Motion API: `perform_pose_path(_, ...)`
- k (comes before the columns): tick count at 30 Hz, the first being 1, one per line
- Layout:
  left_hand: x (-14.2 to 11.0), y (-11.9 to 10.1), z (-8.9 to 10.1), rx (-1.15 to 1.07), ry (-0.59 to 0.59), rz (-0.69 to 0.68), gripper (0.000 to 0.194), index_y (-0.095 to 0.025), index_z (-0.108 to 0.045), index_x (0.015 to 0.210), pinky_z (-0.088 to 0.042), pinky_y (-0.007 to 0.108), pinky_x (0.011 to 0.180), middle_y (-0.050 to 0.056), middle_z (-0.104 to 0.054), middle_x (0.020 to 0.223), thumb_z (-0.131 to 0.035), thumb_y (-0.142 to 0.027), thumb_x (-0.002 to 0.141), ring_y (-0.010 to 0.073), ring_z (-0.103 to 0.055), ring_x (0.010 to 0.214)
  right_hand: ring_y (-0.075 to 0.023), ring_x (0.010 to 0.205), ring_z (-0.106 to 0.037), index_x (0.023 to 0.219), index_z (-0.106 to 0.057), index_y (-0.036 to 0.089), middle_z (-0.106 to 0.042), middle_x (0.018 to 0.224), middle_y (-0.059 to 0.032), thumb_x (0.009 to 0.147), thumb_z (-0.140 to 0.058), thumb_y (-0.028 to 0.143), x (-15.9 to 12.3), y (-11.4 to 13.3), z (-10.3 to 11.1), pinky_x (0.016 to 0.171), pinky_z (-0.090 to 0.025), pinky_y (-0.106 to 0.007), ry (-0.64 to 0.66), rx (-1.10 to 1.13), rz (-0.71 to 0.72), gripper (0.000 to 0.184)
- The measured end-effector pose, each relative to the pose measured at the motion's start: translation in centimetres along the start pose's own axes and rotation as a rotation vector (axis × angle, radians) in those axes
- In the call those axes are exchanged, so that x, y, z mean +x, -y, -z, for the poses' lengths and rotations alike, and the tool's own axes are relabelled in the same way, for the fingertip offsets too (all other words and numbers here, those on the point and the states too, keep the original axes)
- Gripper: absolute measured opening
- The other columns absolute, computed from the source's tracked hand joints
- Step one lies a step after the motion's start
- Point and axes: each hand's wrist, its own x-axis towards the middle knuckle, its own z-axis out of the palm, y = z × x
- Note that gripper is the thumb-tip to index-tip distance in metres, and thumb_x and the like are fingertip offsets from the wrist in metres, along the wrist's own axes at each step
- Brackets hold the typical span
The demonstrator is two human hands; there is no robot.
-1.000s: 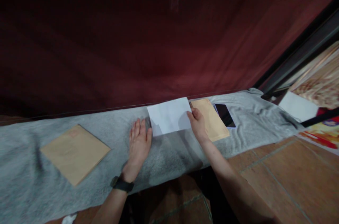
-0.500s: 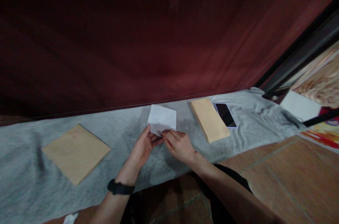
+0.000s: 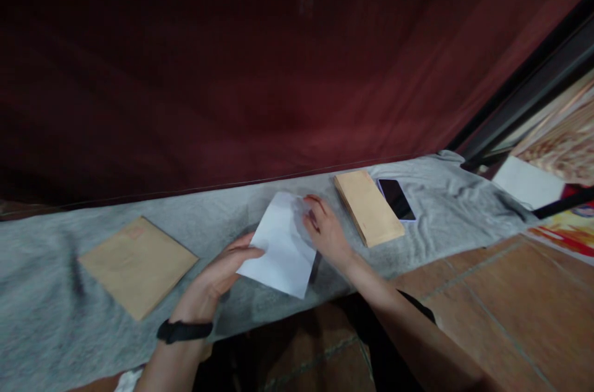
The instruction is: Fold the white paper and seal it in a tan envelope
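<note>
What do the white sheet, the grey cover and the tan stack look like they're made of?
White sheet: thin matte paper, bending between the hands. Grey cover: soft cloth, probably towelling, nubby and wrinkled. Tan stack: likely kraft-paper envelopes, matte with layered edges.

The white paper (image 3: 281, 247) is showing as a folded sheet, plain and without print visible. It is being held lifted a little over the grey cloth, tilted, its long side running from 1 o'clock down to 7 o'clock. Its lower corner is pointing toward 5 o'clock and casting a shadow below.
</note>
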Motion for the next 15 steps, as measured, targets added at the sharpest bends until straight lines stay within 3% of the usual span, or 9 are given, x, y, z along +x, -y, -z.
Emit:
perform_pose_path(2, -0.4, -0.3, 0.9, 0.028, 0.038, 0.01, 0.051, -0.018, -0.07, 0.11, -0.05, 0.029, 0.069, 0.004, -0.076, 0.092, -0.078, -0.022, 0.06, 0.0222, -0.068, 0.078, -0.0228, 0.112, -0.059, 0.132, -0.054, 0.021, -0.06, 0.128, -0.0115, 0.092, -0.055, 0.032, 0.5, -1.8, -0.2, 0.098, -0.049, -0.04, -0.06, 0.077, -0.177, 0.042)
perform_pose_path(5, -0.7, -0.6, 1.4, 0.061, 0.07, 0.008, 0.049, -0.018, -0.071, 0.107, -0.052, 0.032, 0.069, 0.006, -0.076, 0.094, -0.08, -0.026, 0.06, 0.0242, -0.069, 0.079, -0.0203, 0.082, -0.066, 0.12, -0.062, 0.018, -0.07, 0.096, -0.0061, 0.085, -0.063, 0.036, 0.7, -3.7, -0.7, 0.074, -0.055, -0.034, -0.009, 0.282, -0.448, 0.04)
perform_pose_path(7, -0.5, -0.8, 1.6, 0.086, 0.082, -0.006, 0.048, -0.018, -0.071, 0.106, -0.052, 0.031, 0.065, 0.007, -0.076, 0.093, -0.081, -0.03, 0.061, 0.0233, -0.069, 0.075, -0.0186, 0.069, -0.064, 0.106, -0.068, 0.016, -0.07, 0.08, -0.0034, 0.081, -0.065, 0.033, 0.6, -4.1, -0.7, 0.063, -0.053, -0.03, 0.084, 0.434, -0.52, 0.03)
perform_pose_path(9, -0.1, -1.0, 2.1, 0.104, 0.061, -0.041, 0.049, -0.018, -0.071, 0.107, -0.051, 0.03, 0.062, 0.007, -0.076, 0.091, -0.082, -0.034, 0.062, 0.0221, -0.069, 0.071, -0.0172, 0.064, -0.062, 0.091, -0.069, 0.016, -0.069, 0.074, -0.0022, 0.079, -0.064, 0.028, 0.4, -4.0, -0.5, 0.057, -0.049, -0.027, 0.164, 0.499, -0.505, 0.017)
perform_pose_path(11, 0.8, -1.1, 2.7, 0.128, -0.055, -0.109, 0.052, -0.018, -0.071, 0.106, -0.05, 0.029, 0.059, 0.006, -0.075, 0.086, -0.084, -0.035, 0.058, 0.0207, -0.068, 0.067, -0.0153, 0.06, -0.059, 0.079, -0.068, 0.017, -0.066, 0.067, 0.0001, 0.079, -0.062, 0.023, 0.4, -3.8, -0.1, 0.054, -0.044, -0.025, 0.226, 0.427, -0.483, 0.009)
perform_pose_path(15, 3.1, -0.4, 4.0, 0.236, -0.423, -0.297, 0.053, -0.019, -0.072, 0.101, -0.047, 0.025, 0.057, 0.0, -0.069, 0.074, -0.086, -0.034, 0.052, 0.017, -0.064, 0.063, -0.0119, 0.054, -0.051, 0.061, -0.059, 0.018, -0.055, 0.054, 0.0048, 0.076, -0.06, 0.02, 0.3, -3.8, 0.5, 0.048, -0.033, -0.022, 0.311, 0.224, -0.469, 0.015)
